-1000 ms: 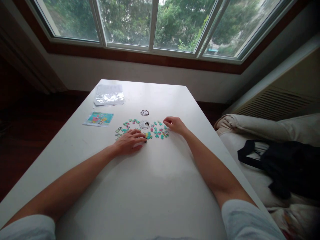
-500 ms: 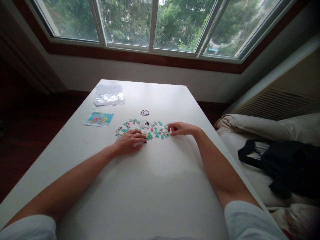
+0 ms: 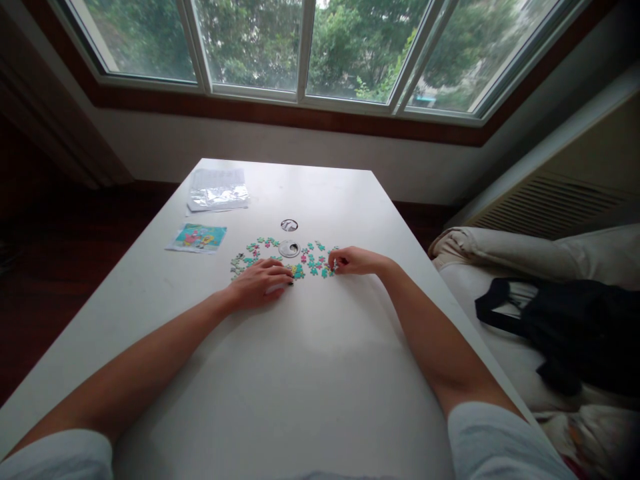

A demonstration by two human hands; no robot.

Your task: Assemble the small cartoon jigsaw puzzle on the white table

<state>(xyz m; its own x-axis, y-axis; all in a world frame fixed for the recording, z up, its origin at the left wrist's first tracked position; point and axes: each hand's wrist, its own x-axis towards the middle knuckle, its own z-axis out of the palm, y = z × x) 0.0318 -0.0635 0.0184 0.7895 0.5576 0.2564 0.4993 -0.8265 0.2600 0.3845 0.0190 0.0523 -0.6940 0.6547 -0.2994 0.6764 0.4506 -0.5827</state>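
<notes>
Small jigsaw puzzle pieces [image 3: 315,260], mostly teal with some pink and yellow, lie loose on the white table [image 3: 300,373]. My left hand [image 3: 259,283] rests palm down at the near edge of the left-hand pieces, its fingers stretched out and covering some of them. At the right end of the spread, my right hand [image 3: 356,260] is curled, thumb and index finger pinched at a puzzle piece that the fingers mostly hide. Between the two groups of pieces sits a round grey disc [image 3: 289,249].
A colourful picture sheet [image 3: 200,238] lies left of the pieces, with a clear plastic bag [image 3: 219,190] on papers behind it. Beyond the disc is a dark-rimmed round opening [image 3: 289,225]. Right of the table, dark clothing [image 3: 575,327] lies on a pale sofa [image 3: 500,253].
My right hand has shifted slightly left and closer in over the right-hand pieces, its fingers more curled. My left hand stays in place.
</notes>
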